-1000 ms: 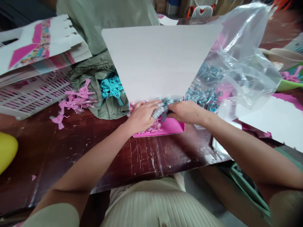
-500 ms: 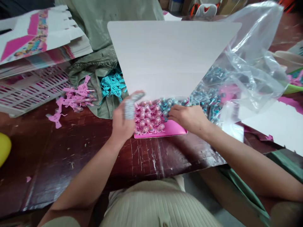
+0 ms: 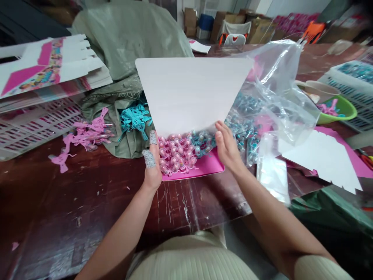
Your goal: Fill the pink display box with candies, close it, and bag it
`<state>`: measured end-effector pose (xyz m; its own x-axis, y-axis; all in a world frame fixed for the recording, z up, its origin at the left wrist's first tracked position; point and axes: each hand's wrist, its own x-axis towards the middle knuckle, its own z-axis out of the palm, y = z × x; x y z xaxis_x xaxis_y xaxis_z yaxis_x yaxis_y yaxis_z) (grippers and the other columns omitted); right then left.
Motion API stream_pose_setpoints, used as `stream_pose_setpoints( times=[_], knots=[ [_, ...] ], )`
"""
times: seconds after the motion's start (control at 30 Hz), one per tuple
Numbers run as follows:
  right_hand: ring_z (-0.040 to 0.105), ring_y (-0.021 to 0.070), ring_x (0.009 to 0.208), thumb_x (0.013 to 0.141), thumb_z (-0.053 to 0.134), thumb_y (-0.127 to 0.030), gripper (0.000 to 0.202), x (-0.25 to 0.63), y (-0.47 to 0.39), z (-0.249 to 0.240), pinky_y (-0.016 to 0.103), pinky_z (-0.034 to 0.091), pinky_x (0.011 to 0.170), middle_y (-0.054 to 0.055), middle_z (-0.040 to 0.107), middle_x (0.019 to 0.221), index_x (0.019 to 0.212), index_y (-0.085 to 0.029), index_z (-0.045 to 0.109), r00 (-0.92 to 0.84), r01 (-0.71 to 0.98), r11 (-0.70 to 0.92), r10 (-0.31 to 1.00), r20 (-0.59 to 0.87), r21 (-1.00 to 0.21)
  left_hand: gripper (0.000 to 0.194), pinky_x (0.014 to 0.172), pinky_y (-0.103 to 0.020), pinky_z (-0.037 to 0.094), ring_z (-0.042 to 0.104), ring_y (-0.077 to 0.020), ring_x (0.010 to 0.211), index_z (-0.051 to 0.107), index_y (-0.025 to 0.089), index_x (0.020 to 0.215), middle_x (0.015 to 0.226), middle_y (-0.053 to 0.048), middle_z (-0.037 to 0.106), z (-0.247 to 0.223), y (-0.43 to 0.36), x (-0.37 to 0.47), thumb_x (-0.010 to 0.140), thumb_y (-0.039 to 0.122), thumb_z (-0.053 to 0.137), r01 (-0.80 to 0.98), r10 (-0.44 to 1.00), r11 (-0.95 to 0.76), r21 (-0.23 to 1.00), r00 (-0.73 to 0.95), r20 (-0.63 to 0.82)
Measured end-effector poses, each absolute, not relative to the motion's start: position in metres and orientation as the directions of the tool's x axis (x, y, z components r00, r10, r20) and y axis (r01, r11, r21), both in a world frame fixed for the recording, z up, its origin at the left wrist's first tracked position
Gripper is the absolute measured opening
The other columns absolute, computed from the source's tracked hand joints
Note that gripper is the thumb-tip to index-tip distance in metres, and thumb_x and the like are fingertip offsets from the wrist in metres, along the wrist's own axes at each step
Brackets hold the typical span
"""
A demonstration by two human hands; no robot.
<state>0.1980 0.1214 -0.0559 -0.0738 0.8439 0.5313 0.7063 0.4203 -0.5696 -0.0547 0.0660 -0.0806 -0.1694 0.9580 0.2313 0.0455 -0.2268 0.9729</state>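
In front of me on the table is a cardboard box (image 3: pixel 211 165), pink inside, its tall white lid flap (image 3: pixel 190 91) standing up. Small pink trinkets with clear rounded tops (image 3: pixel 176 153) fill its left part. Similar teal trinkets (image 3: pixel 201 140) lie at the back right, with pink box bottom showing before them. My left hand (image 3: pixel 152 167), two of its fingers wrapped in grey tape, holds the box's left side. Against the right side rests my right hand (image 3: pixel 229 149), fingers fairly straight, so the box is held between both palms. Neither hand has a trinket in it.
To the left are pink pieces (image 3: pixel 90 130), turquoise pieces (image 3: pixel 135 118) and a crate (image 3: pixel 40 124) under stacked printed card. Rightward lie bagged teal trinkets (image 3: pixel 246 132), a clear plastic bag (image 3: pixel 279 85), white card (image 3: pixel 323 159) and a green bowl (image 3: pixel 339 111).
My right hand has left the teal trinkets inside and moved to the box's right wall. My left hand has settled lower along the left wall. The view has tilted up.
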Motion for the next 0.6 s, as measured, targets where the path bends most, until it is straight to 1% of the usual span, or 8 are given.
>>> stream_pose_setpoints(
  times=[0.07, 0.13, 0.27, 0.33, 0.43, 0.47, 0.53, 0.6],
  knots=[
    [0.047, 0.0241, 0.144, 0.107, 0.026, -0.053, 0.059, 0.186, 0.119, -0.062, 0.050, 0.040, 0.120, 0.016, 0.051, 0.153, 0.146, -0.018, 0.052, -0.086, 0.691, 0.404, 0.869, 0.487, -0.599, 0.079, 0.131, -0.040, 0.009, 0.012, -0.0210, 0.159, 0.026, 0.030, 0.163, 0.171, 0.004, 0.019, -0.083, 0.067, -0.054, 0.099, 0.069, 0.003, 0.013, 0.958, -0.240, 0.971, -0.159, 0.239],
    [0.046, 0.0248, 0.144, 0.107, 0.024, -0.052, 0.060, 0.177, 0.116, -0.061, 0.051, 0.038, 0.121, 0.015, 0.053, 0.152, 0.147, -0.018, 0.052, -0.115, 0.719, 0.404, 0.871, 0.477, -0.565, 0.075, 0.131, -0.036, 0.004, 0.008, -0.0178, 0.159, 0.025, 0.032, 0.163, 0.171, 0.007, 0.017, -0.085, 0.067, -0.054, 0.100, 0.067, 0.005, -0.013, 0.956, -0.256, 0.967, -0.150, 0.251],
    [0.034, 0.0302, 0.152, 0.107, 0.027, -0.051, 0.057, 0.171, 0.108, -0.054, 0.058, 0.027, 0.124, 0.008, 0.050, 0.156, 0.148, -0.021, 0.054, -0.315, 0.836, 0.452, 0.859, 0.403, -0.310, 0.075, 0.131, -0.032, 0.004, 0.005, -0.0168, 0.159, 0.023, 0.031, 0.163, 0.171, 0.007, 0.016, -0.085, 0.061, -0.052, 0.100, 0.069, 0.006, -0.021, 0.953, -0.260, 0.965, -0.165, 0.253],
    [0.036, 0.0309, 0.151, 0.107, 0.029, -0.049, 0.056, 0.168, 0.105, -0.057, 0.059, 0.026, 0.125, 0.008, 0.048, 0.158, 0.151, -0.021, 0.050, -0.388, 0.860, 0.471, 0.854, 0.346, -0.196, 0.076, 0.131, -0.033, 0.004, 0.004, -0.0184, 0.159, 0.025, 0.031, 0.163, 0.171, 0.006, 0.017, -0.086, 0.056, -0.049, 0.099, 0.070, 0.008, -0.041, 0.957, -0.257, 0.966, -0.151, 0.248],
    [0.045, 0.0321, 0.146, 0.107, 0.029, -0.046, 0.058, 0.163, 0.103, -0.063, 0.060, 0.029, 0.122, 0.012, 0.048, 0.157, 0.154, -0.017, 0.046, -0.410, 0.869, 0.474, 0.851, 0.327, -0.145, 0.076, 0.132, -0.036, 0.005, 0.008, -0.0204, 0.159, 0.028, 0.031, 0.162, 0.171, 0.002, 0.020, -0.089, 0.053, -0.052, 0.100, 0.070, 0.008, -0.058, 0.956, -0.276, 0.959, -0.117, 0.268],
    [0.044, 0.0334, 0.146, 0.106, 0.030, -0.047, 0.058, 0.163, 0.102, -0.062, 0.062, 0.030, 0.121, 0.012, 0.047, 0.157, 0.154, -0.017, 0.045, -0.424, 0.858, 0.491, 0.845, 0.326, -0.155, 0.074, 0.132, -0.037, 0.010, 0.014, -0.0203, 0.159, 0.029, 0.031, 0.161, 0.170, 0.000, 0.024, -0.090, 0.054, -0.058, 0.101, 0.067, 0.006, 0.019, 0.946, -0.289, 0.957, -0.149, 0.288],
    [0.041, 0.0352, 0.147, 0.106, 0.031, -0.046, 0.056, 0.172, 0.098, -0.055, 0.065, 0.031, 0.120, 0.011, 0.047, 0.158, 0.155, -0.021, 0.044, -0.437, 0.821, 0.530, 0.823, 0.363, -0.212, 0.069, 0.129, -0.038, 0.023, 0.028, -0.0205, 0.155, 0.030, 0.027, 0.160, 0.165, -0.005, 0.035, -0.086, 0.062, -0.084, 0.104, 0.059, 0.006, 0.289, 0.896, -0.263, 0.920, -0.280, 0.344],
    [0.035, 0.0354, 0.151, 0.106, 0.032, -0.044, 0.053, 0.195, 0.093, -0.045, 0.065, 0.027, 0.123, 0.005, 0.042, 0.162, 0.158, -0.032, 0.038, -0.383, 0.792, 0.539, 0.805, 0.452, -0.288, 0.060, 0.125, -0.041, 0.029, 0.037, -0.0235, 0.150, 0.033, 0.020, 0.156, 0.159, -0.013, 0.043, -0.076, 0.077, -0.128, 0.105, 0.050, 0.020, 0.564, 0.805, -0.124, 0.817, -0.424, 0.415]
  ],
)
